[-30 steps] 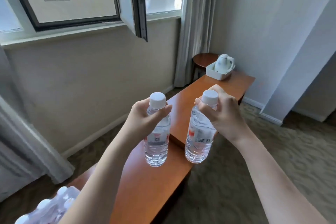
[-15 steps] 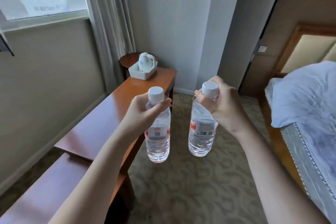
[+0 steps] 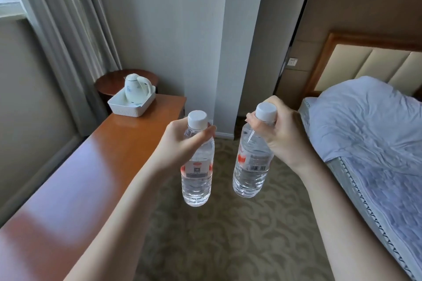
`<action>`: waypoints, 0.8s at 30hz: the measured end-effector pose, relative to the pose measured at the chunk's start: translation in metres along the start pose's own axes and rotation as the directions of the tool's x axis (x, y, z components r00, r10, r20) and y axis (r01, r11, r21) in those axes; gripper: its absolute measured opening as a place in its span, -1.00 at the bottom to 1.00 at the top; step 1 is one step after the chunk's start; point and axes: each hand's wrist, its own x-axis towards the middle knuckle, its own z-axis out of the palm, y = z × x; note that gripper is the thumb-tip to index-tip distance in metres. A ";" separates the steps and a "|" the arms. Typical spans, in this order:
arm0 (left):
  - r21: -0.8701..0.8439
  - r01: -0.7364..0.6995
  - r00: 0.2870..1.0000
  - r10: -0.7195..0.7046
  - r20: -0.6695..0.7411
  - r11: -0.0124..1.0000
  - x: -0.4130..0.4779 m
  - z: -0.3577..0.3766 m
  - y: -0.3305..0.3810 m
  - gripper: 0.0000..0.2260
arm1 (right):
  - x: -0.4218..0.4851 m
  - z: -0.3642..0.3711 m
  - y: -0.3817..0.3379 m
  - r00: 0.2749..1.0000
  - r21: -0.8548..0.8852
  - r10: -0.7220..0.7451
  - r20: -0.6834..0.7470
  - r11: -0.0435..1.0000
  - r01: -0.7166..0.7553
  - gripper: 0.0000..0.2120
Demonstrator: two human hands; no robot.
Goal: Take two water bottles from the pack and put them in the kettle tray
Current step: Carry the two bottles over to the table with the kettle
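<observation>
My left hand (image 3: 180, 143) grips the neck of a clear water bottle (image 3: 196, 180) with a white cap and a red-and-white label. My right hand (image 3: 282, 134) holds a second, similar water bottle (image 3: 251, 171) by its neck. Both bottles hang upright in the air over the carpet, side by side and apart. The white kettle tray (image 3: 127, 106) sits at the far end of the long wooden table (image 3: 91, 166), with a white kettle (image 3: 135, 90) standing in it. The pack of bottles is out of view.
A bed (image 3: 370, 143) with a pale blue cover and a padded headboard lies on the right. Patterned carpet (image 3: 228, 235) runs between table and bed. A small round wooden table (image 3: 109, 80) stands behind the tray, beside grey curtains (image 3: 68, 41).
The view has swung right and moved forward along the table; the tray and kettle look closer, and more of the bed shows. Both hands keep their grip on the bottles.
</observation>
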 end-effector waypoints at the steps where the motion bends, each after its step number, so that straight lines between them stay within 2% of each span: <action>1: -0.003 -0.006 1.000 0.006 0.008 1.000 0.018 -0.004 -0.007 -0.73 | 0.015 0.007 0.007 1.000 0.000 -0.001 -0.004 1.000 0.001 -0.74; 6: 0.002 -0.019 1.000 0.019 0.003 1.000 0.097 -0.019 -0.038 -0.74 | 0.083 0.041 0.041 1.000 0.006 0.013 -0.027 1.000 -0.013 -0.76; 11: 0.010 -0.019 1.000 0.019 -0.008 1.000 0.165 -0.029 -0.066 -0.68 | 0.146 0.069 0.080 1.000 0.002 0.005 0.028 1.000 -0.005 -0.72; 14: 0.039 -0.015 1.000 0.016 -0.018 0.999 0.205 -0.029 -0.083 -0.60 | 0.185 0.084 0.111 0.997 0.031 0.005 0.082 0.999 -0.007 -0.72; 17: 0.082 0.011 1.000 -0.009 -0.025 0.997 0.249 -0.024 -0.106 -0.67 | 0.227 0.098 0.150 0.993 0.075 -0.016 0.120 0.997 0.007 -0.72; 24: 0.073 0.074 0.990 -0.064 -0.129 0.995 0.349 -0.012 -0.150 -0.64 | 0.339 0.132 0.235 0.962 0.131 -0.053 0.269 0.991 0.018 -0.72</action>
